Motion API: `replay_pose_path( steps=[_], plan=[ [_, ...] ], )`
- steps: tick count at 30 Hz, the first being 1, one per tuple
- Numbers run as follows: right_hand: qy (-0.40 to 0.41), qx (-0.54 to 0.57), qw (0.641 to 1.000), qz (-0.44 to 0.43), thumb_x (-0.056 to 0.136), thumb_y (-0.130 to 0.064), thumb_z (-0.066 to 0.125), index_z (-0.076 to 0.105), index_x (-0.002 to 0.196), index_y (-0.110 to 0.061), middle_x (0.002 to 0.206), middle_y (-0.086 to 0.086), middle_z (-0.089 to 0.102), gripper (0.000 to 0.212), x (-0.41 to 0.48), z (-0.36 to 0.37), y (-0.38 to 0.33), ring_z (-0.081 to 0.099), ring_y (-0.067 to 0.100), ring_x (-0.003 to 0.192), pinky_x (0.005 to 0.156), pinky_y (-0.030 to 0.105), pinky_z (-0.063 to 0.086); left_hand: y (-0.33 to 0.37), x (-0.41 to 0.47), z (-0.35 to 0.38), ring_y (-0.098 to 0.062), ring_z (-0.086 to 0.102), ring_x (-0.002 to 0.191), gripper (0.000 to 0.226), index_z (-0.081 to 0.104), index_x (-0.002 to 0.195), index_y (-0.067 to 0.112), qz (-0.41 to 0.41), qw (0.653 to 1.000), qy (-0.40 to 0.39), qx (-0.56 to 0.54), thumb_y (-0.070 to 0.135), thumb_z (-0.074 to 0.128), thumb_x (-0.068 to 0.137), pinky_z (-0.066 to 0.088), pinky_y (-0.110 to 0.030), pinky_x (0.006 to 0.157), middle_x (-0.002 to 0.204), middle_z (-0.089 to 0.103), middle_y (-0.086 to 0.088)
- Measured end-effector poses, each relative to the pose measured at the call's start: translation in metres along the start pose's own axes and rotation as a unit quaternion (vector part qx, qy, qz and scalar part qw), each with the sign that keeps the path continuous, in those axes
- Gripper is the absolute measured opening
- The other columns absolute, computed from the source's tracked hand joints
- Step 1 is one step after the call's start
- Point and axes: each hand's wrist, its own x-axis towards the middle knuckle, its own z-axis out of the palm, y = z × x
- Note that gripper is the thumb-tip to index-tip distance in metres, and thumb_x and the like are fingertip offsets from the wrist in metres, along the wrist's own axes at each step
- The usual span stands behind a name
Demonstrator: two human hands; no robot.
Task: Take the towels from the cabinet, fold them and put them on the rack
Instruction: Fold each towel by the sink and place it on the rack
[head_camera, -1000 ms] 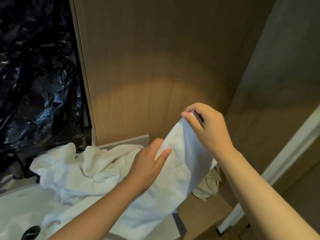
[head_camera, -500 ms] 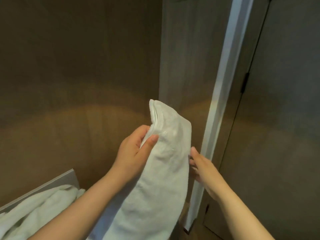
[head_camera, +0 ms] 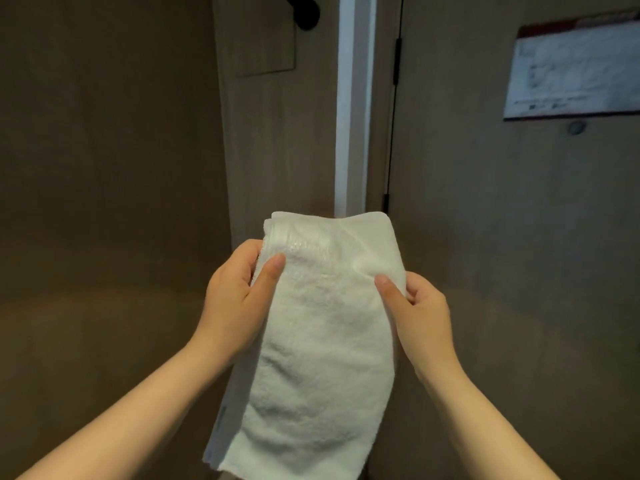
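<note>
- Towel (head_camera: pixel 322 341): white terry, folded to a long pad, held upright at centre frame; lower end hangs free toward bottom centre.
- Left hand (head_camera: pixel 235 299): clamped on towel's left edge near the top, thumb on the front face, fingers behind.
- Right hand (head_camera: pixel 419 310): pinches the right edge, thumb in front, fingers behind; hands apart, one per side.
- Handling (est.): light, soft, limp, not fragile. Pile grips well, but stacked layers prob. slide or fall open if only one edge is held.
- Best hold (est.): both side edges near the top fold, as shown, w/ layers pinched together.
- Black bar fitting (head_camera: pixel 306 12), top centre: prob. part of the rack; towel well below it.
- Writing: notice (head_camera: pixel 571 67) on door, upper right, red top band; text too blurred to read. No tag or brand seen on towel.
</note>
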Motion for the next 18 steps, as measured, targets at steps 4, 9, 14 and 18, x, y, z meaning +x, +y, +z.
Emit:
replay_pose_path(
  steps=[4, 9, 14, 18],
  plan=[
    [0.024, -0.014, 0.998, -0.063, 0.091, -0.031, 0.068, 0.067, 0.079, -0.01, 0.069, 0.002, 0.066, 0.024, 0.051, -0.025, -0.019, 0.054, 0.008, 0.058, 0.051, 0.018, 0.042, 0.017, 0.048, 0.027, 0.003, 0.057, 0.072, 0.014, 0.06, 0.091, 0.019, 0.047, 0.999, 0.009, -0.01, 0.028, 0.051, 0.097, 0.041, -0.005, 0.059, 0.078, 0.06, 0.013],
    [0.043, -0.011, 0.994, -0.103, 0.09, -0.031, 0.069, 0.068, 0.078, -0.018, 0.067, -0.009, 0.067, 0.017, 0.108, -0.034, -0.026, 0.055, 0.0, 0.053, 0.046, 0.011, 0.04, 0.021, 0.103, 0.052, -0.001, 0.056, 0.069, 0.016, 0.06, 0.088, 0.02, 0.079, 0.997, 0.018, -0.005, 0.029, 0.052, 0.097, 0.041, -0.008, 0.059, 0.076, 0.06, 0.009],
    [0.054, -0.044, 0.991, -0.117, 0.088, -0.038, 0.069, 0.069, 0.082, -0.021, 0.075, -0.01, 0.072, 0.017, 0.163, -0.026, -0.023, 0.066, 0.008, 0.061, 0.046, 0.016, 0.046, 0.01, 0.158, 0.071, -0.007, 0.057, 0.072, 0.018, 0.06, 0.09, 0.019, 0.095, 0.995, 0.02, -0.003, 0.03, 0.05, 0.098, 0.043, -0.014, 0.059, 0.079, 0.061, 0.005],
    [0.062, -0.074, 0.986, -0.136, 0.087, -0.038, 0.069, 0.069, 0.078, -0.021, 0.07, -0.007, 0.072, 0.019, 0.222, -0.011, -0.02, 0.065, 0.01, 0.058, 0.052, 0.032, 0.051, -0.012, 0.207, 0.084, -0.007, 0.055, 0.072, 0.017, 0.06, 0.091, 0.017, 0.124, 0.992, 0.032, 0.013, 0.028, 0.051, 0.098, 0.04, -0.013, 0.058, 0.079, 0.06, 0.004]
  ],
)
